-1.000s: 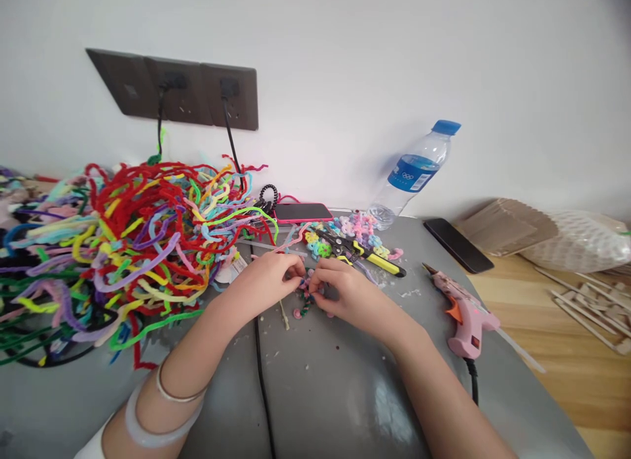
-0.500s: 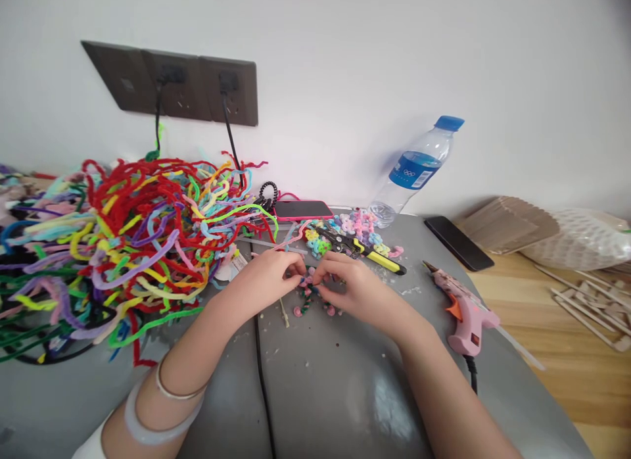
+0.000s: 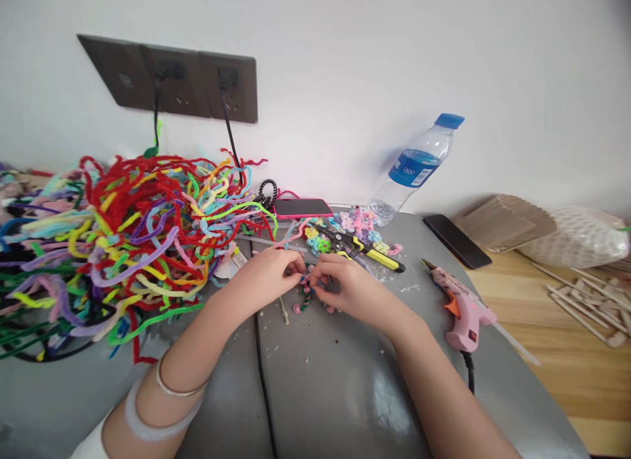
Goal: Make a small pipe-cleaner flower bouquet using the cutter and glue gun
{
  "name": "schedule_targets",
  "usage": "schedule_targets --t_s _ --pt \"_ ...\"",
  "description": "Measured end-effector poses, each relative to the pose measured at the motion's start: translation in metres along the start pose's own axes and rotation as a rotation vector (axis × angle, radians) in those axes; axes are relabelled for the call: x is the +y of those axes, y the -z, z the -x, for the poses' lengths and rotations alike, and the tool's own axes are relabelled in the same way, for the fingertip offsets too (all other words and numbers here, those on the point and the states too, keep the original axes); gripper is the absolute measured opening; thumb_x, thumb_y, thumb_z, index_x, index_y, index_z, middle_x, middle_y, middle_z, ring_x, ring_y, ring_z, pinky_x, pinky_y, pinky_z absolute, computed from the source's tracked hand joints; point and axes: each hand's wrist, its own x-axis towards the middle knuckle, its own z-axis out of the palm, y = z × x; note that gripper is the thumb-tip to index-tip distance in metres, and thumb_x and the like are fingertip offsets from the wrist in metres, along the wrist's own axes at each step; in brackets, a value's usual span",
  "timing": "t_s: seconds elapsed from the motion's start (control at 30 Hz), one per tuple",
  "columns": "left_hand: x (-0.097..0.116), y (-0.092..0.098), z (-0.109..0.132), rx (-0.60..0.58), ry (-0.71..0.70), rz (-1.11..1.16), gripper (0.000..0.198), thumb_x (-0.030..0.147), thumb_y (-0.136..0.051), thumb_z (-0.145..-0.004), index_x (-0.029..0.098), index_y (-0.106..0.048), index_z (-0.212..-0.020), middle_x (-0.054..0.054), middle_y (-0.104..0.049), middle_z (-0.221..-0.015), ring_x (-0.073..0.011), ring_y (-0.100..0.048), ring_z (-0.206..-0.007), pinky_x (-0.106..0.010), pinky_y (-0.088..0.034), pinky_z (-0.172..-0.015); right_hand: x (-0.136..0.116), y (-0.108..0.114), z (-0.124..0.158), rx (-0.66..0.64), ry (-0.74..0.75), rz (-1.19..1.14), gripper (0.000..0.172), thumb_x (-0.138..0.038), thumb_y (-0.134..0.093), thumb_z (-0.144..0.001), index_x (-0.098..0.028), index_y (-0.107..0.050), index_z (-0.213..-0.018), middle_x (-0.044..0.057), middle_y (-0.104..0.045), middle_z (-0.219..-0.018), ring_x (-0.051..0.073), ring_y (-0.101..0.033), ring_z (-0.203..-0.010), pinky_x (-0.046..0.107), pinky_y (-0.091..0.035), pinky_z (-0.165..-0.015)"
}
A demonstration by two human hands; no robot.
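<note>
Between my fingertips is a small pipe-cleaner figure [image 3: 305,297], mostly pink, with dark green twisted strands that end in pink curls near the tabletop. My left hand [image 3: 271,276] pinches it from the left side. From the right, my right hand [image 3: 345,285] has thumb and forefinger closed on it. The fingers cover much of the figure. Just behind my right hand lie yellow-and-black pliers [image 3: 379,255], next to a cluster of small coloured pipe-cleaner flowers [image 3: 357,223].
A big tangle of pipe cleaners [image 3: 128,242] fills the left side. A phone in a pink case [image 3: 302,208], a water bottle [image 3: 411,169] and a black phone [image 3: 457,241] lie or stand toward the wall. A pink glue gun [image 3: 463,314] rests at right. A black cable [image 3: 263,386] crosses the grey table.
My right hand has shifted slightly left over the figure, hiding more of its right curl. The view has tilted a little; my left hand stays about where it was.
</note>
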Motion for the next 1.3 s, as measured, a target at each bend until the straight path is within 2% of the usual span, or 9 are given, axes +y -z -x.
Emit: schedule_targets --t_s 0.47,0.67,0.87,1.07,1.3 --pt "-0.002 -0.002 0.0 0.002 -0.012 -0.004 0.013 0.024 -0.055 -0.084 0.022 -0.068 -0.086 -0.002 -0.074 -0.085 -0.0197 -0.066 -0.077 -0.027 -0.044 -0.064 -0.002 -0.002 -0.002 0.007 0.026 0.046 0.017 -0.002 -0.06 -0.08 -0.018 -0.062 -0.075 0.001 -0.055 -0.077 0.015 -0.053 -0.073 0.024 -0.041 -0.067" --pt "-0.001 -0.002 -0.001 -0.001 0.002 0.0 0.013 0.022 -0.055 -0.083 0.022 -0.068 -0.084 -0.001 -0.073 -0.08 -0.0192 -0.065 -0.073 -0.027 -0.043 -0.062 -0.002 -0.007 -0.004 0.009 0.045 0.04 0.018 -0.002 -0.059 -0.08 -0.018 -0.062 -0.075 0.001 -0.055 -0.077 0.015 -0.053 -0.075 0.025 -0.041 -0.068" --pt "-0.002 -0.002 -0.001 -0.01 0.004 0.016 0.013 0.025 -0.056 -0.084 0.023 -0.069 -0.087 -0.001 -0.075 -0.084 -0.0202 -0.067 -0.079 -0.027 -0.045 -0.066 -0.003 0.003 -0.001 0.023 0.001 -0.072 0.014 -0.006 -0.059 -0.083 -0.019 -0.063 -0.079 -0.001 -0.054 -0.076 0.013 -0.051 -0.07 0.023 -0.039 -0.064" --pt "-0.003 -0.001 0.0 -0.007 0.005 0.059 0.013 0.03 -0.059 -0.086 0.022 -0.07 -0.088 -0.002 -0.076 -0.087 -0.0216 -0.069 -0.083 -0.028 -0.047 -0.067 -0.002 0.016 0.003 0.133 -0.07 -0.181 0.011 -0.015 -0.051 -0.088 -0.018 -0.06 -0.084 -0.002 -0.054 -0.07 0.013 -0.046 -0.064 0.024 -0.036 -0.057" --pt "-0.001 0.0 0.001 -0.032 -0.01 0.059 0.011 0.027 -0.06 -0.085 0.022 -0.07 -0.088 -0.001 -0.075 -0.085 -0.019 -0.069 -0.078 -0.027 -0.047 -0.068 0.001 0.013 0.002 0.102 -0.093 -0.168 0.01 -0.012 -0.054 -0.083 -0.019 -0.061 -0.082 -0.003 -0.049 -0.069 0.012 -0.045 -0.063 0.023 -0.034 -0.057"
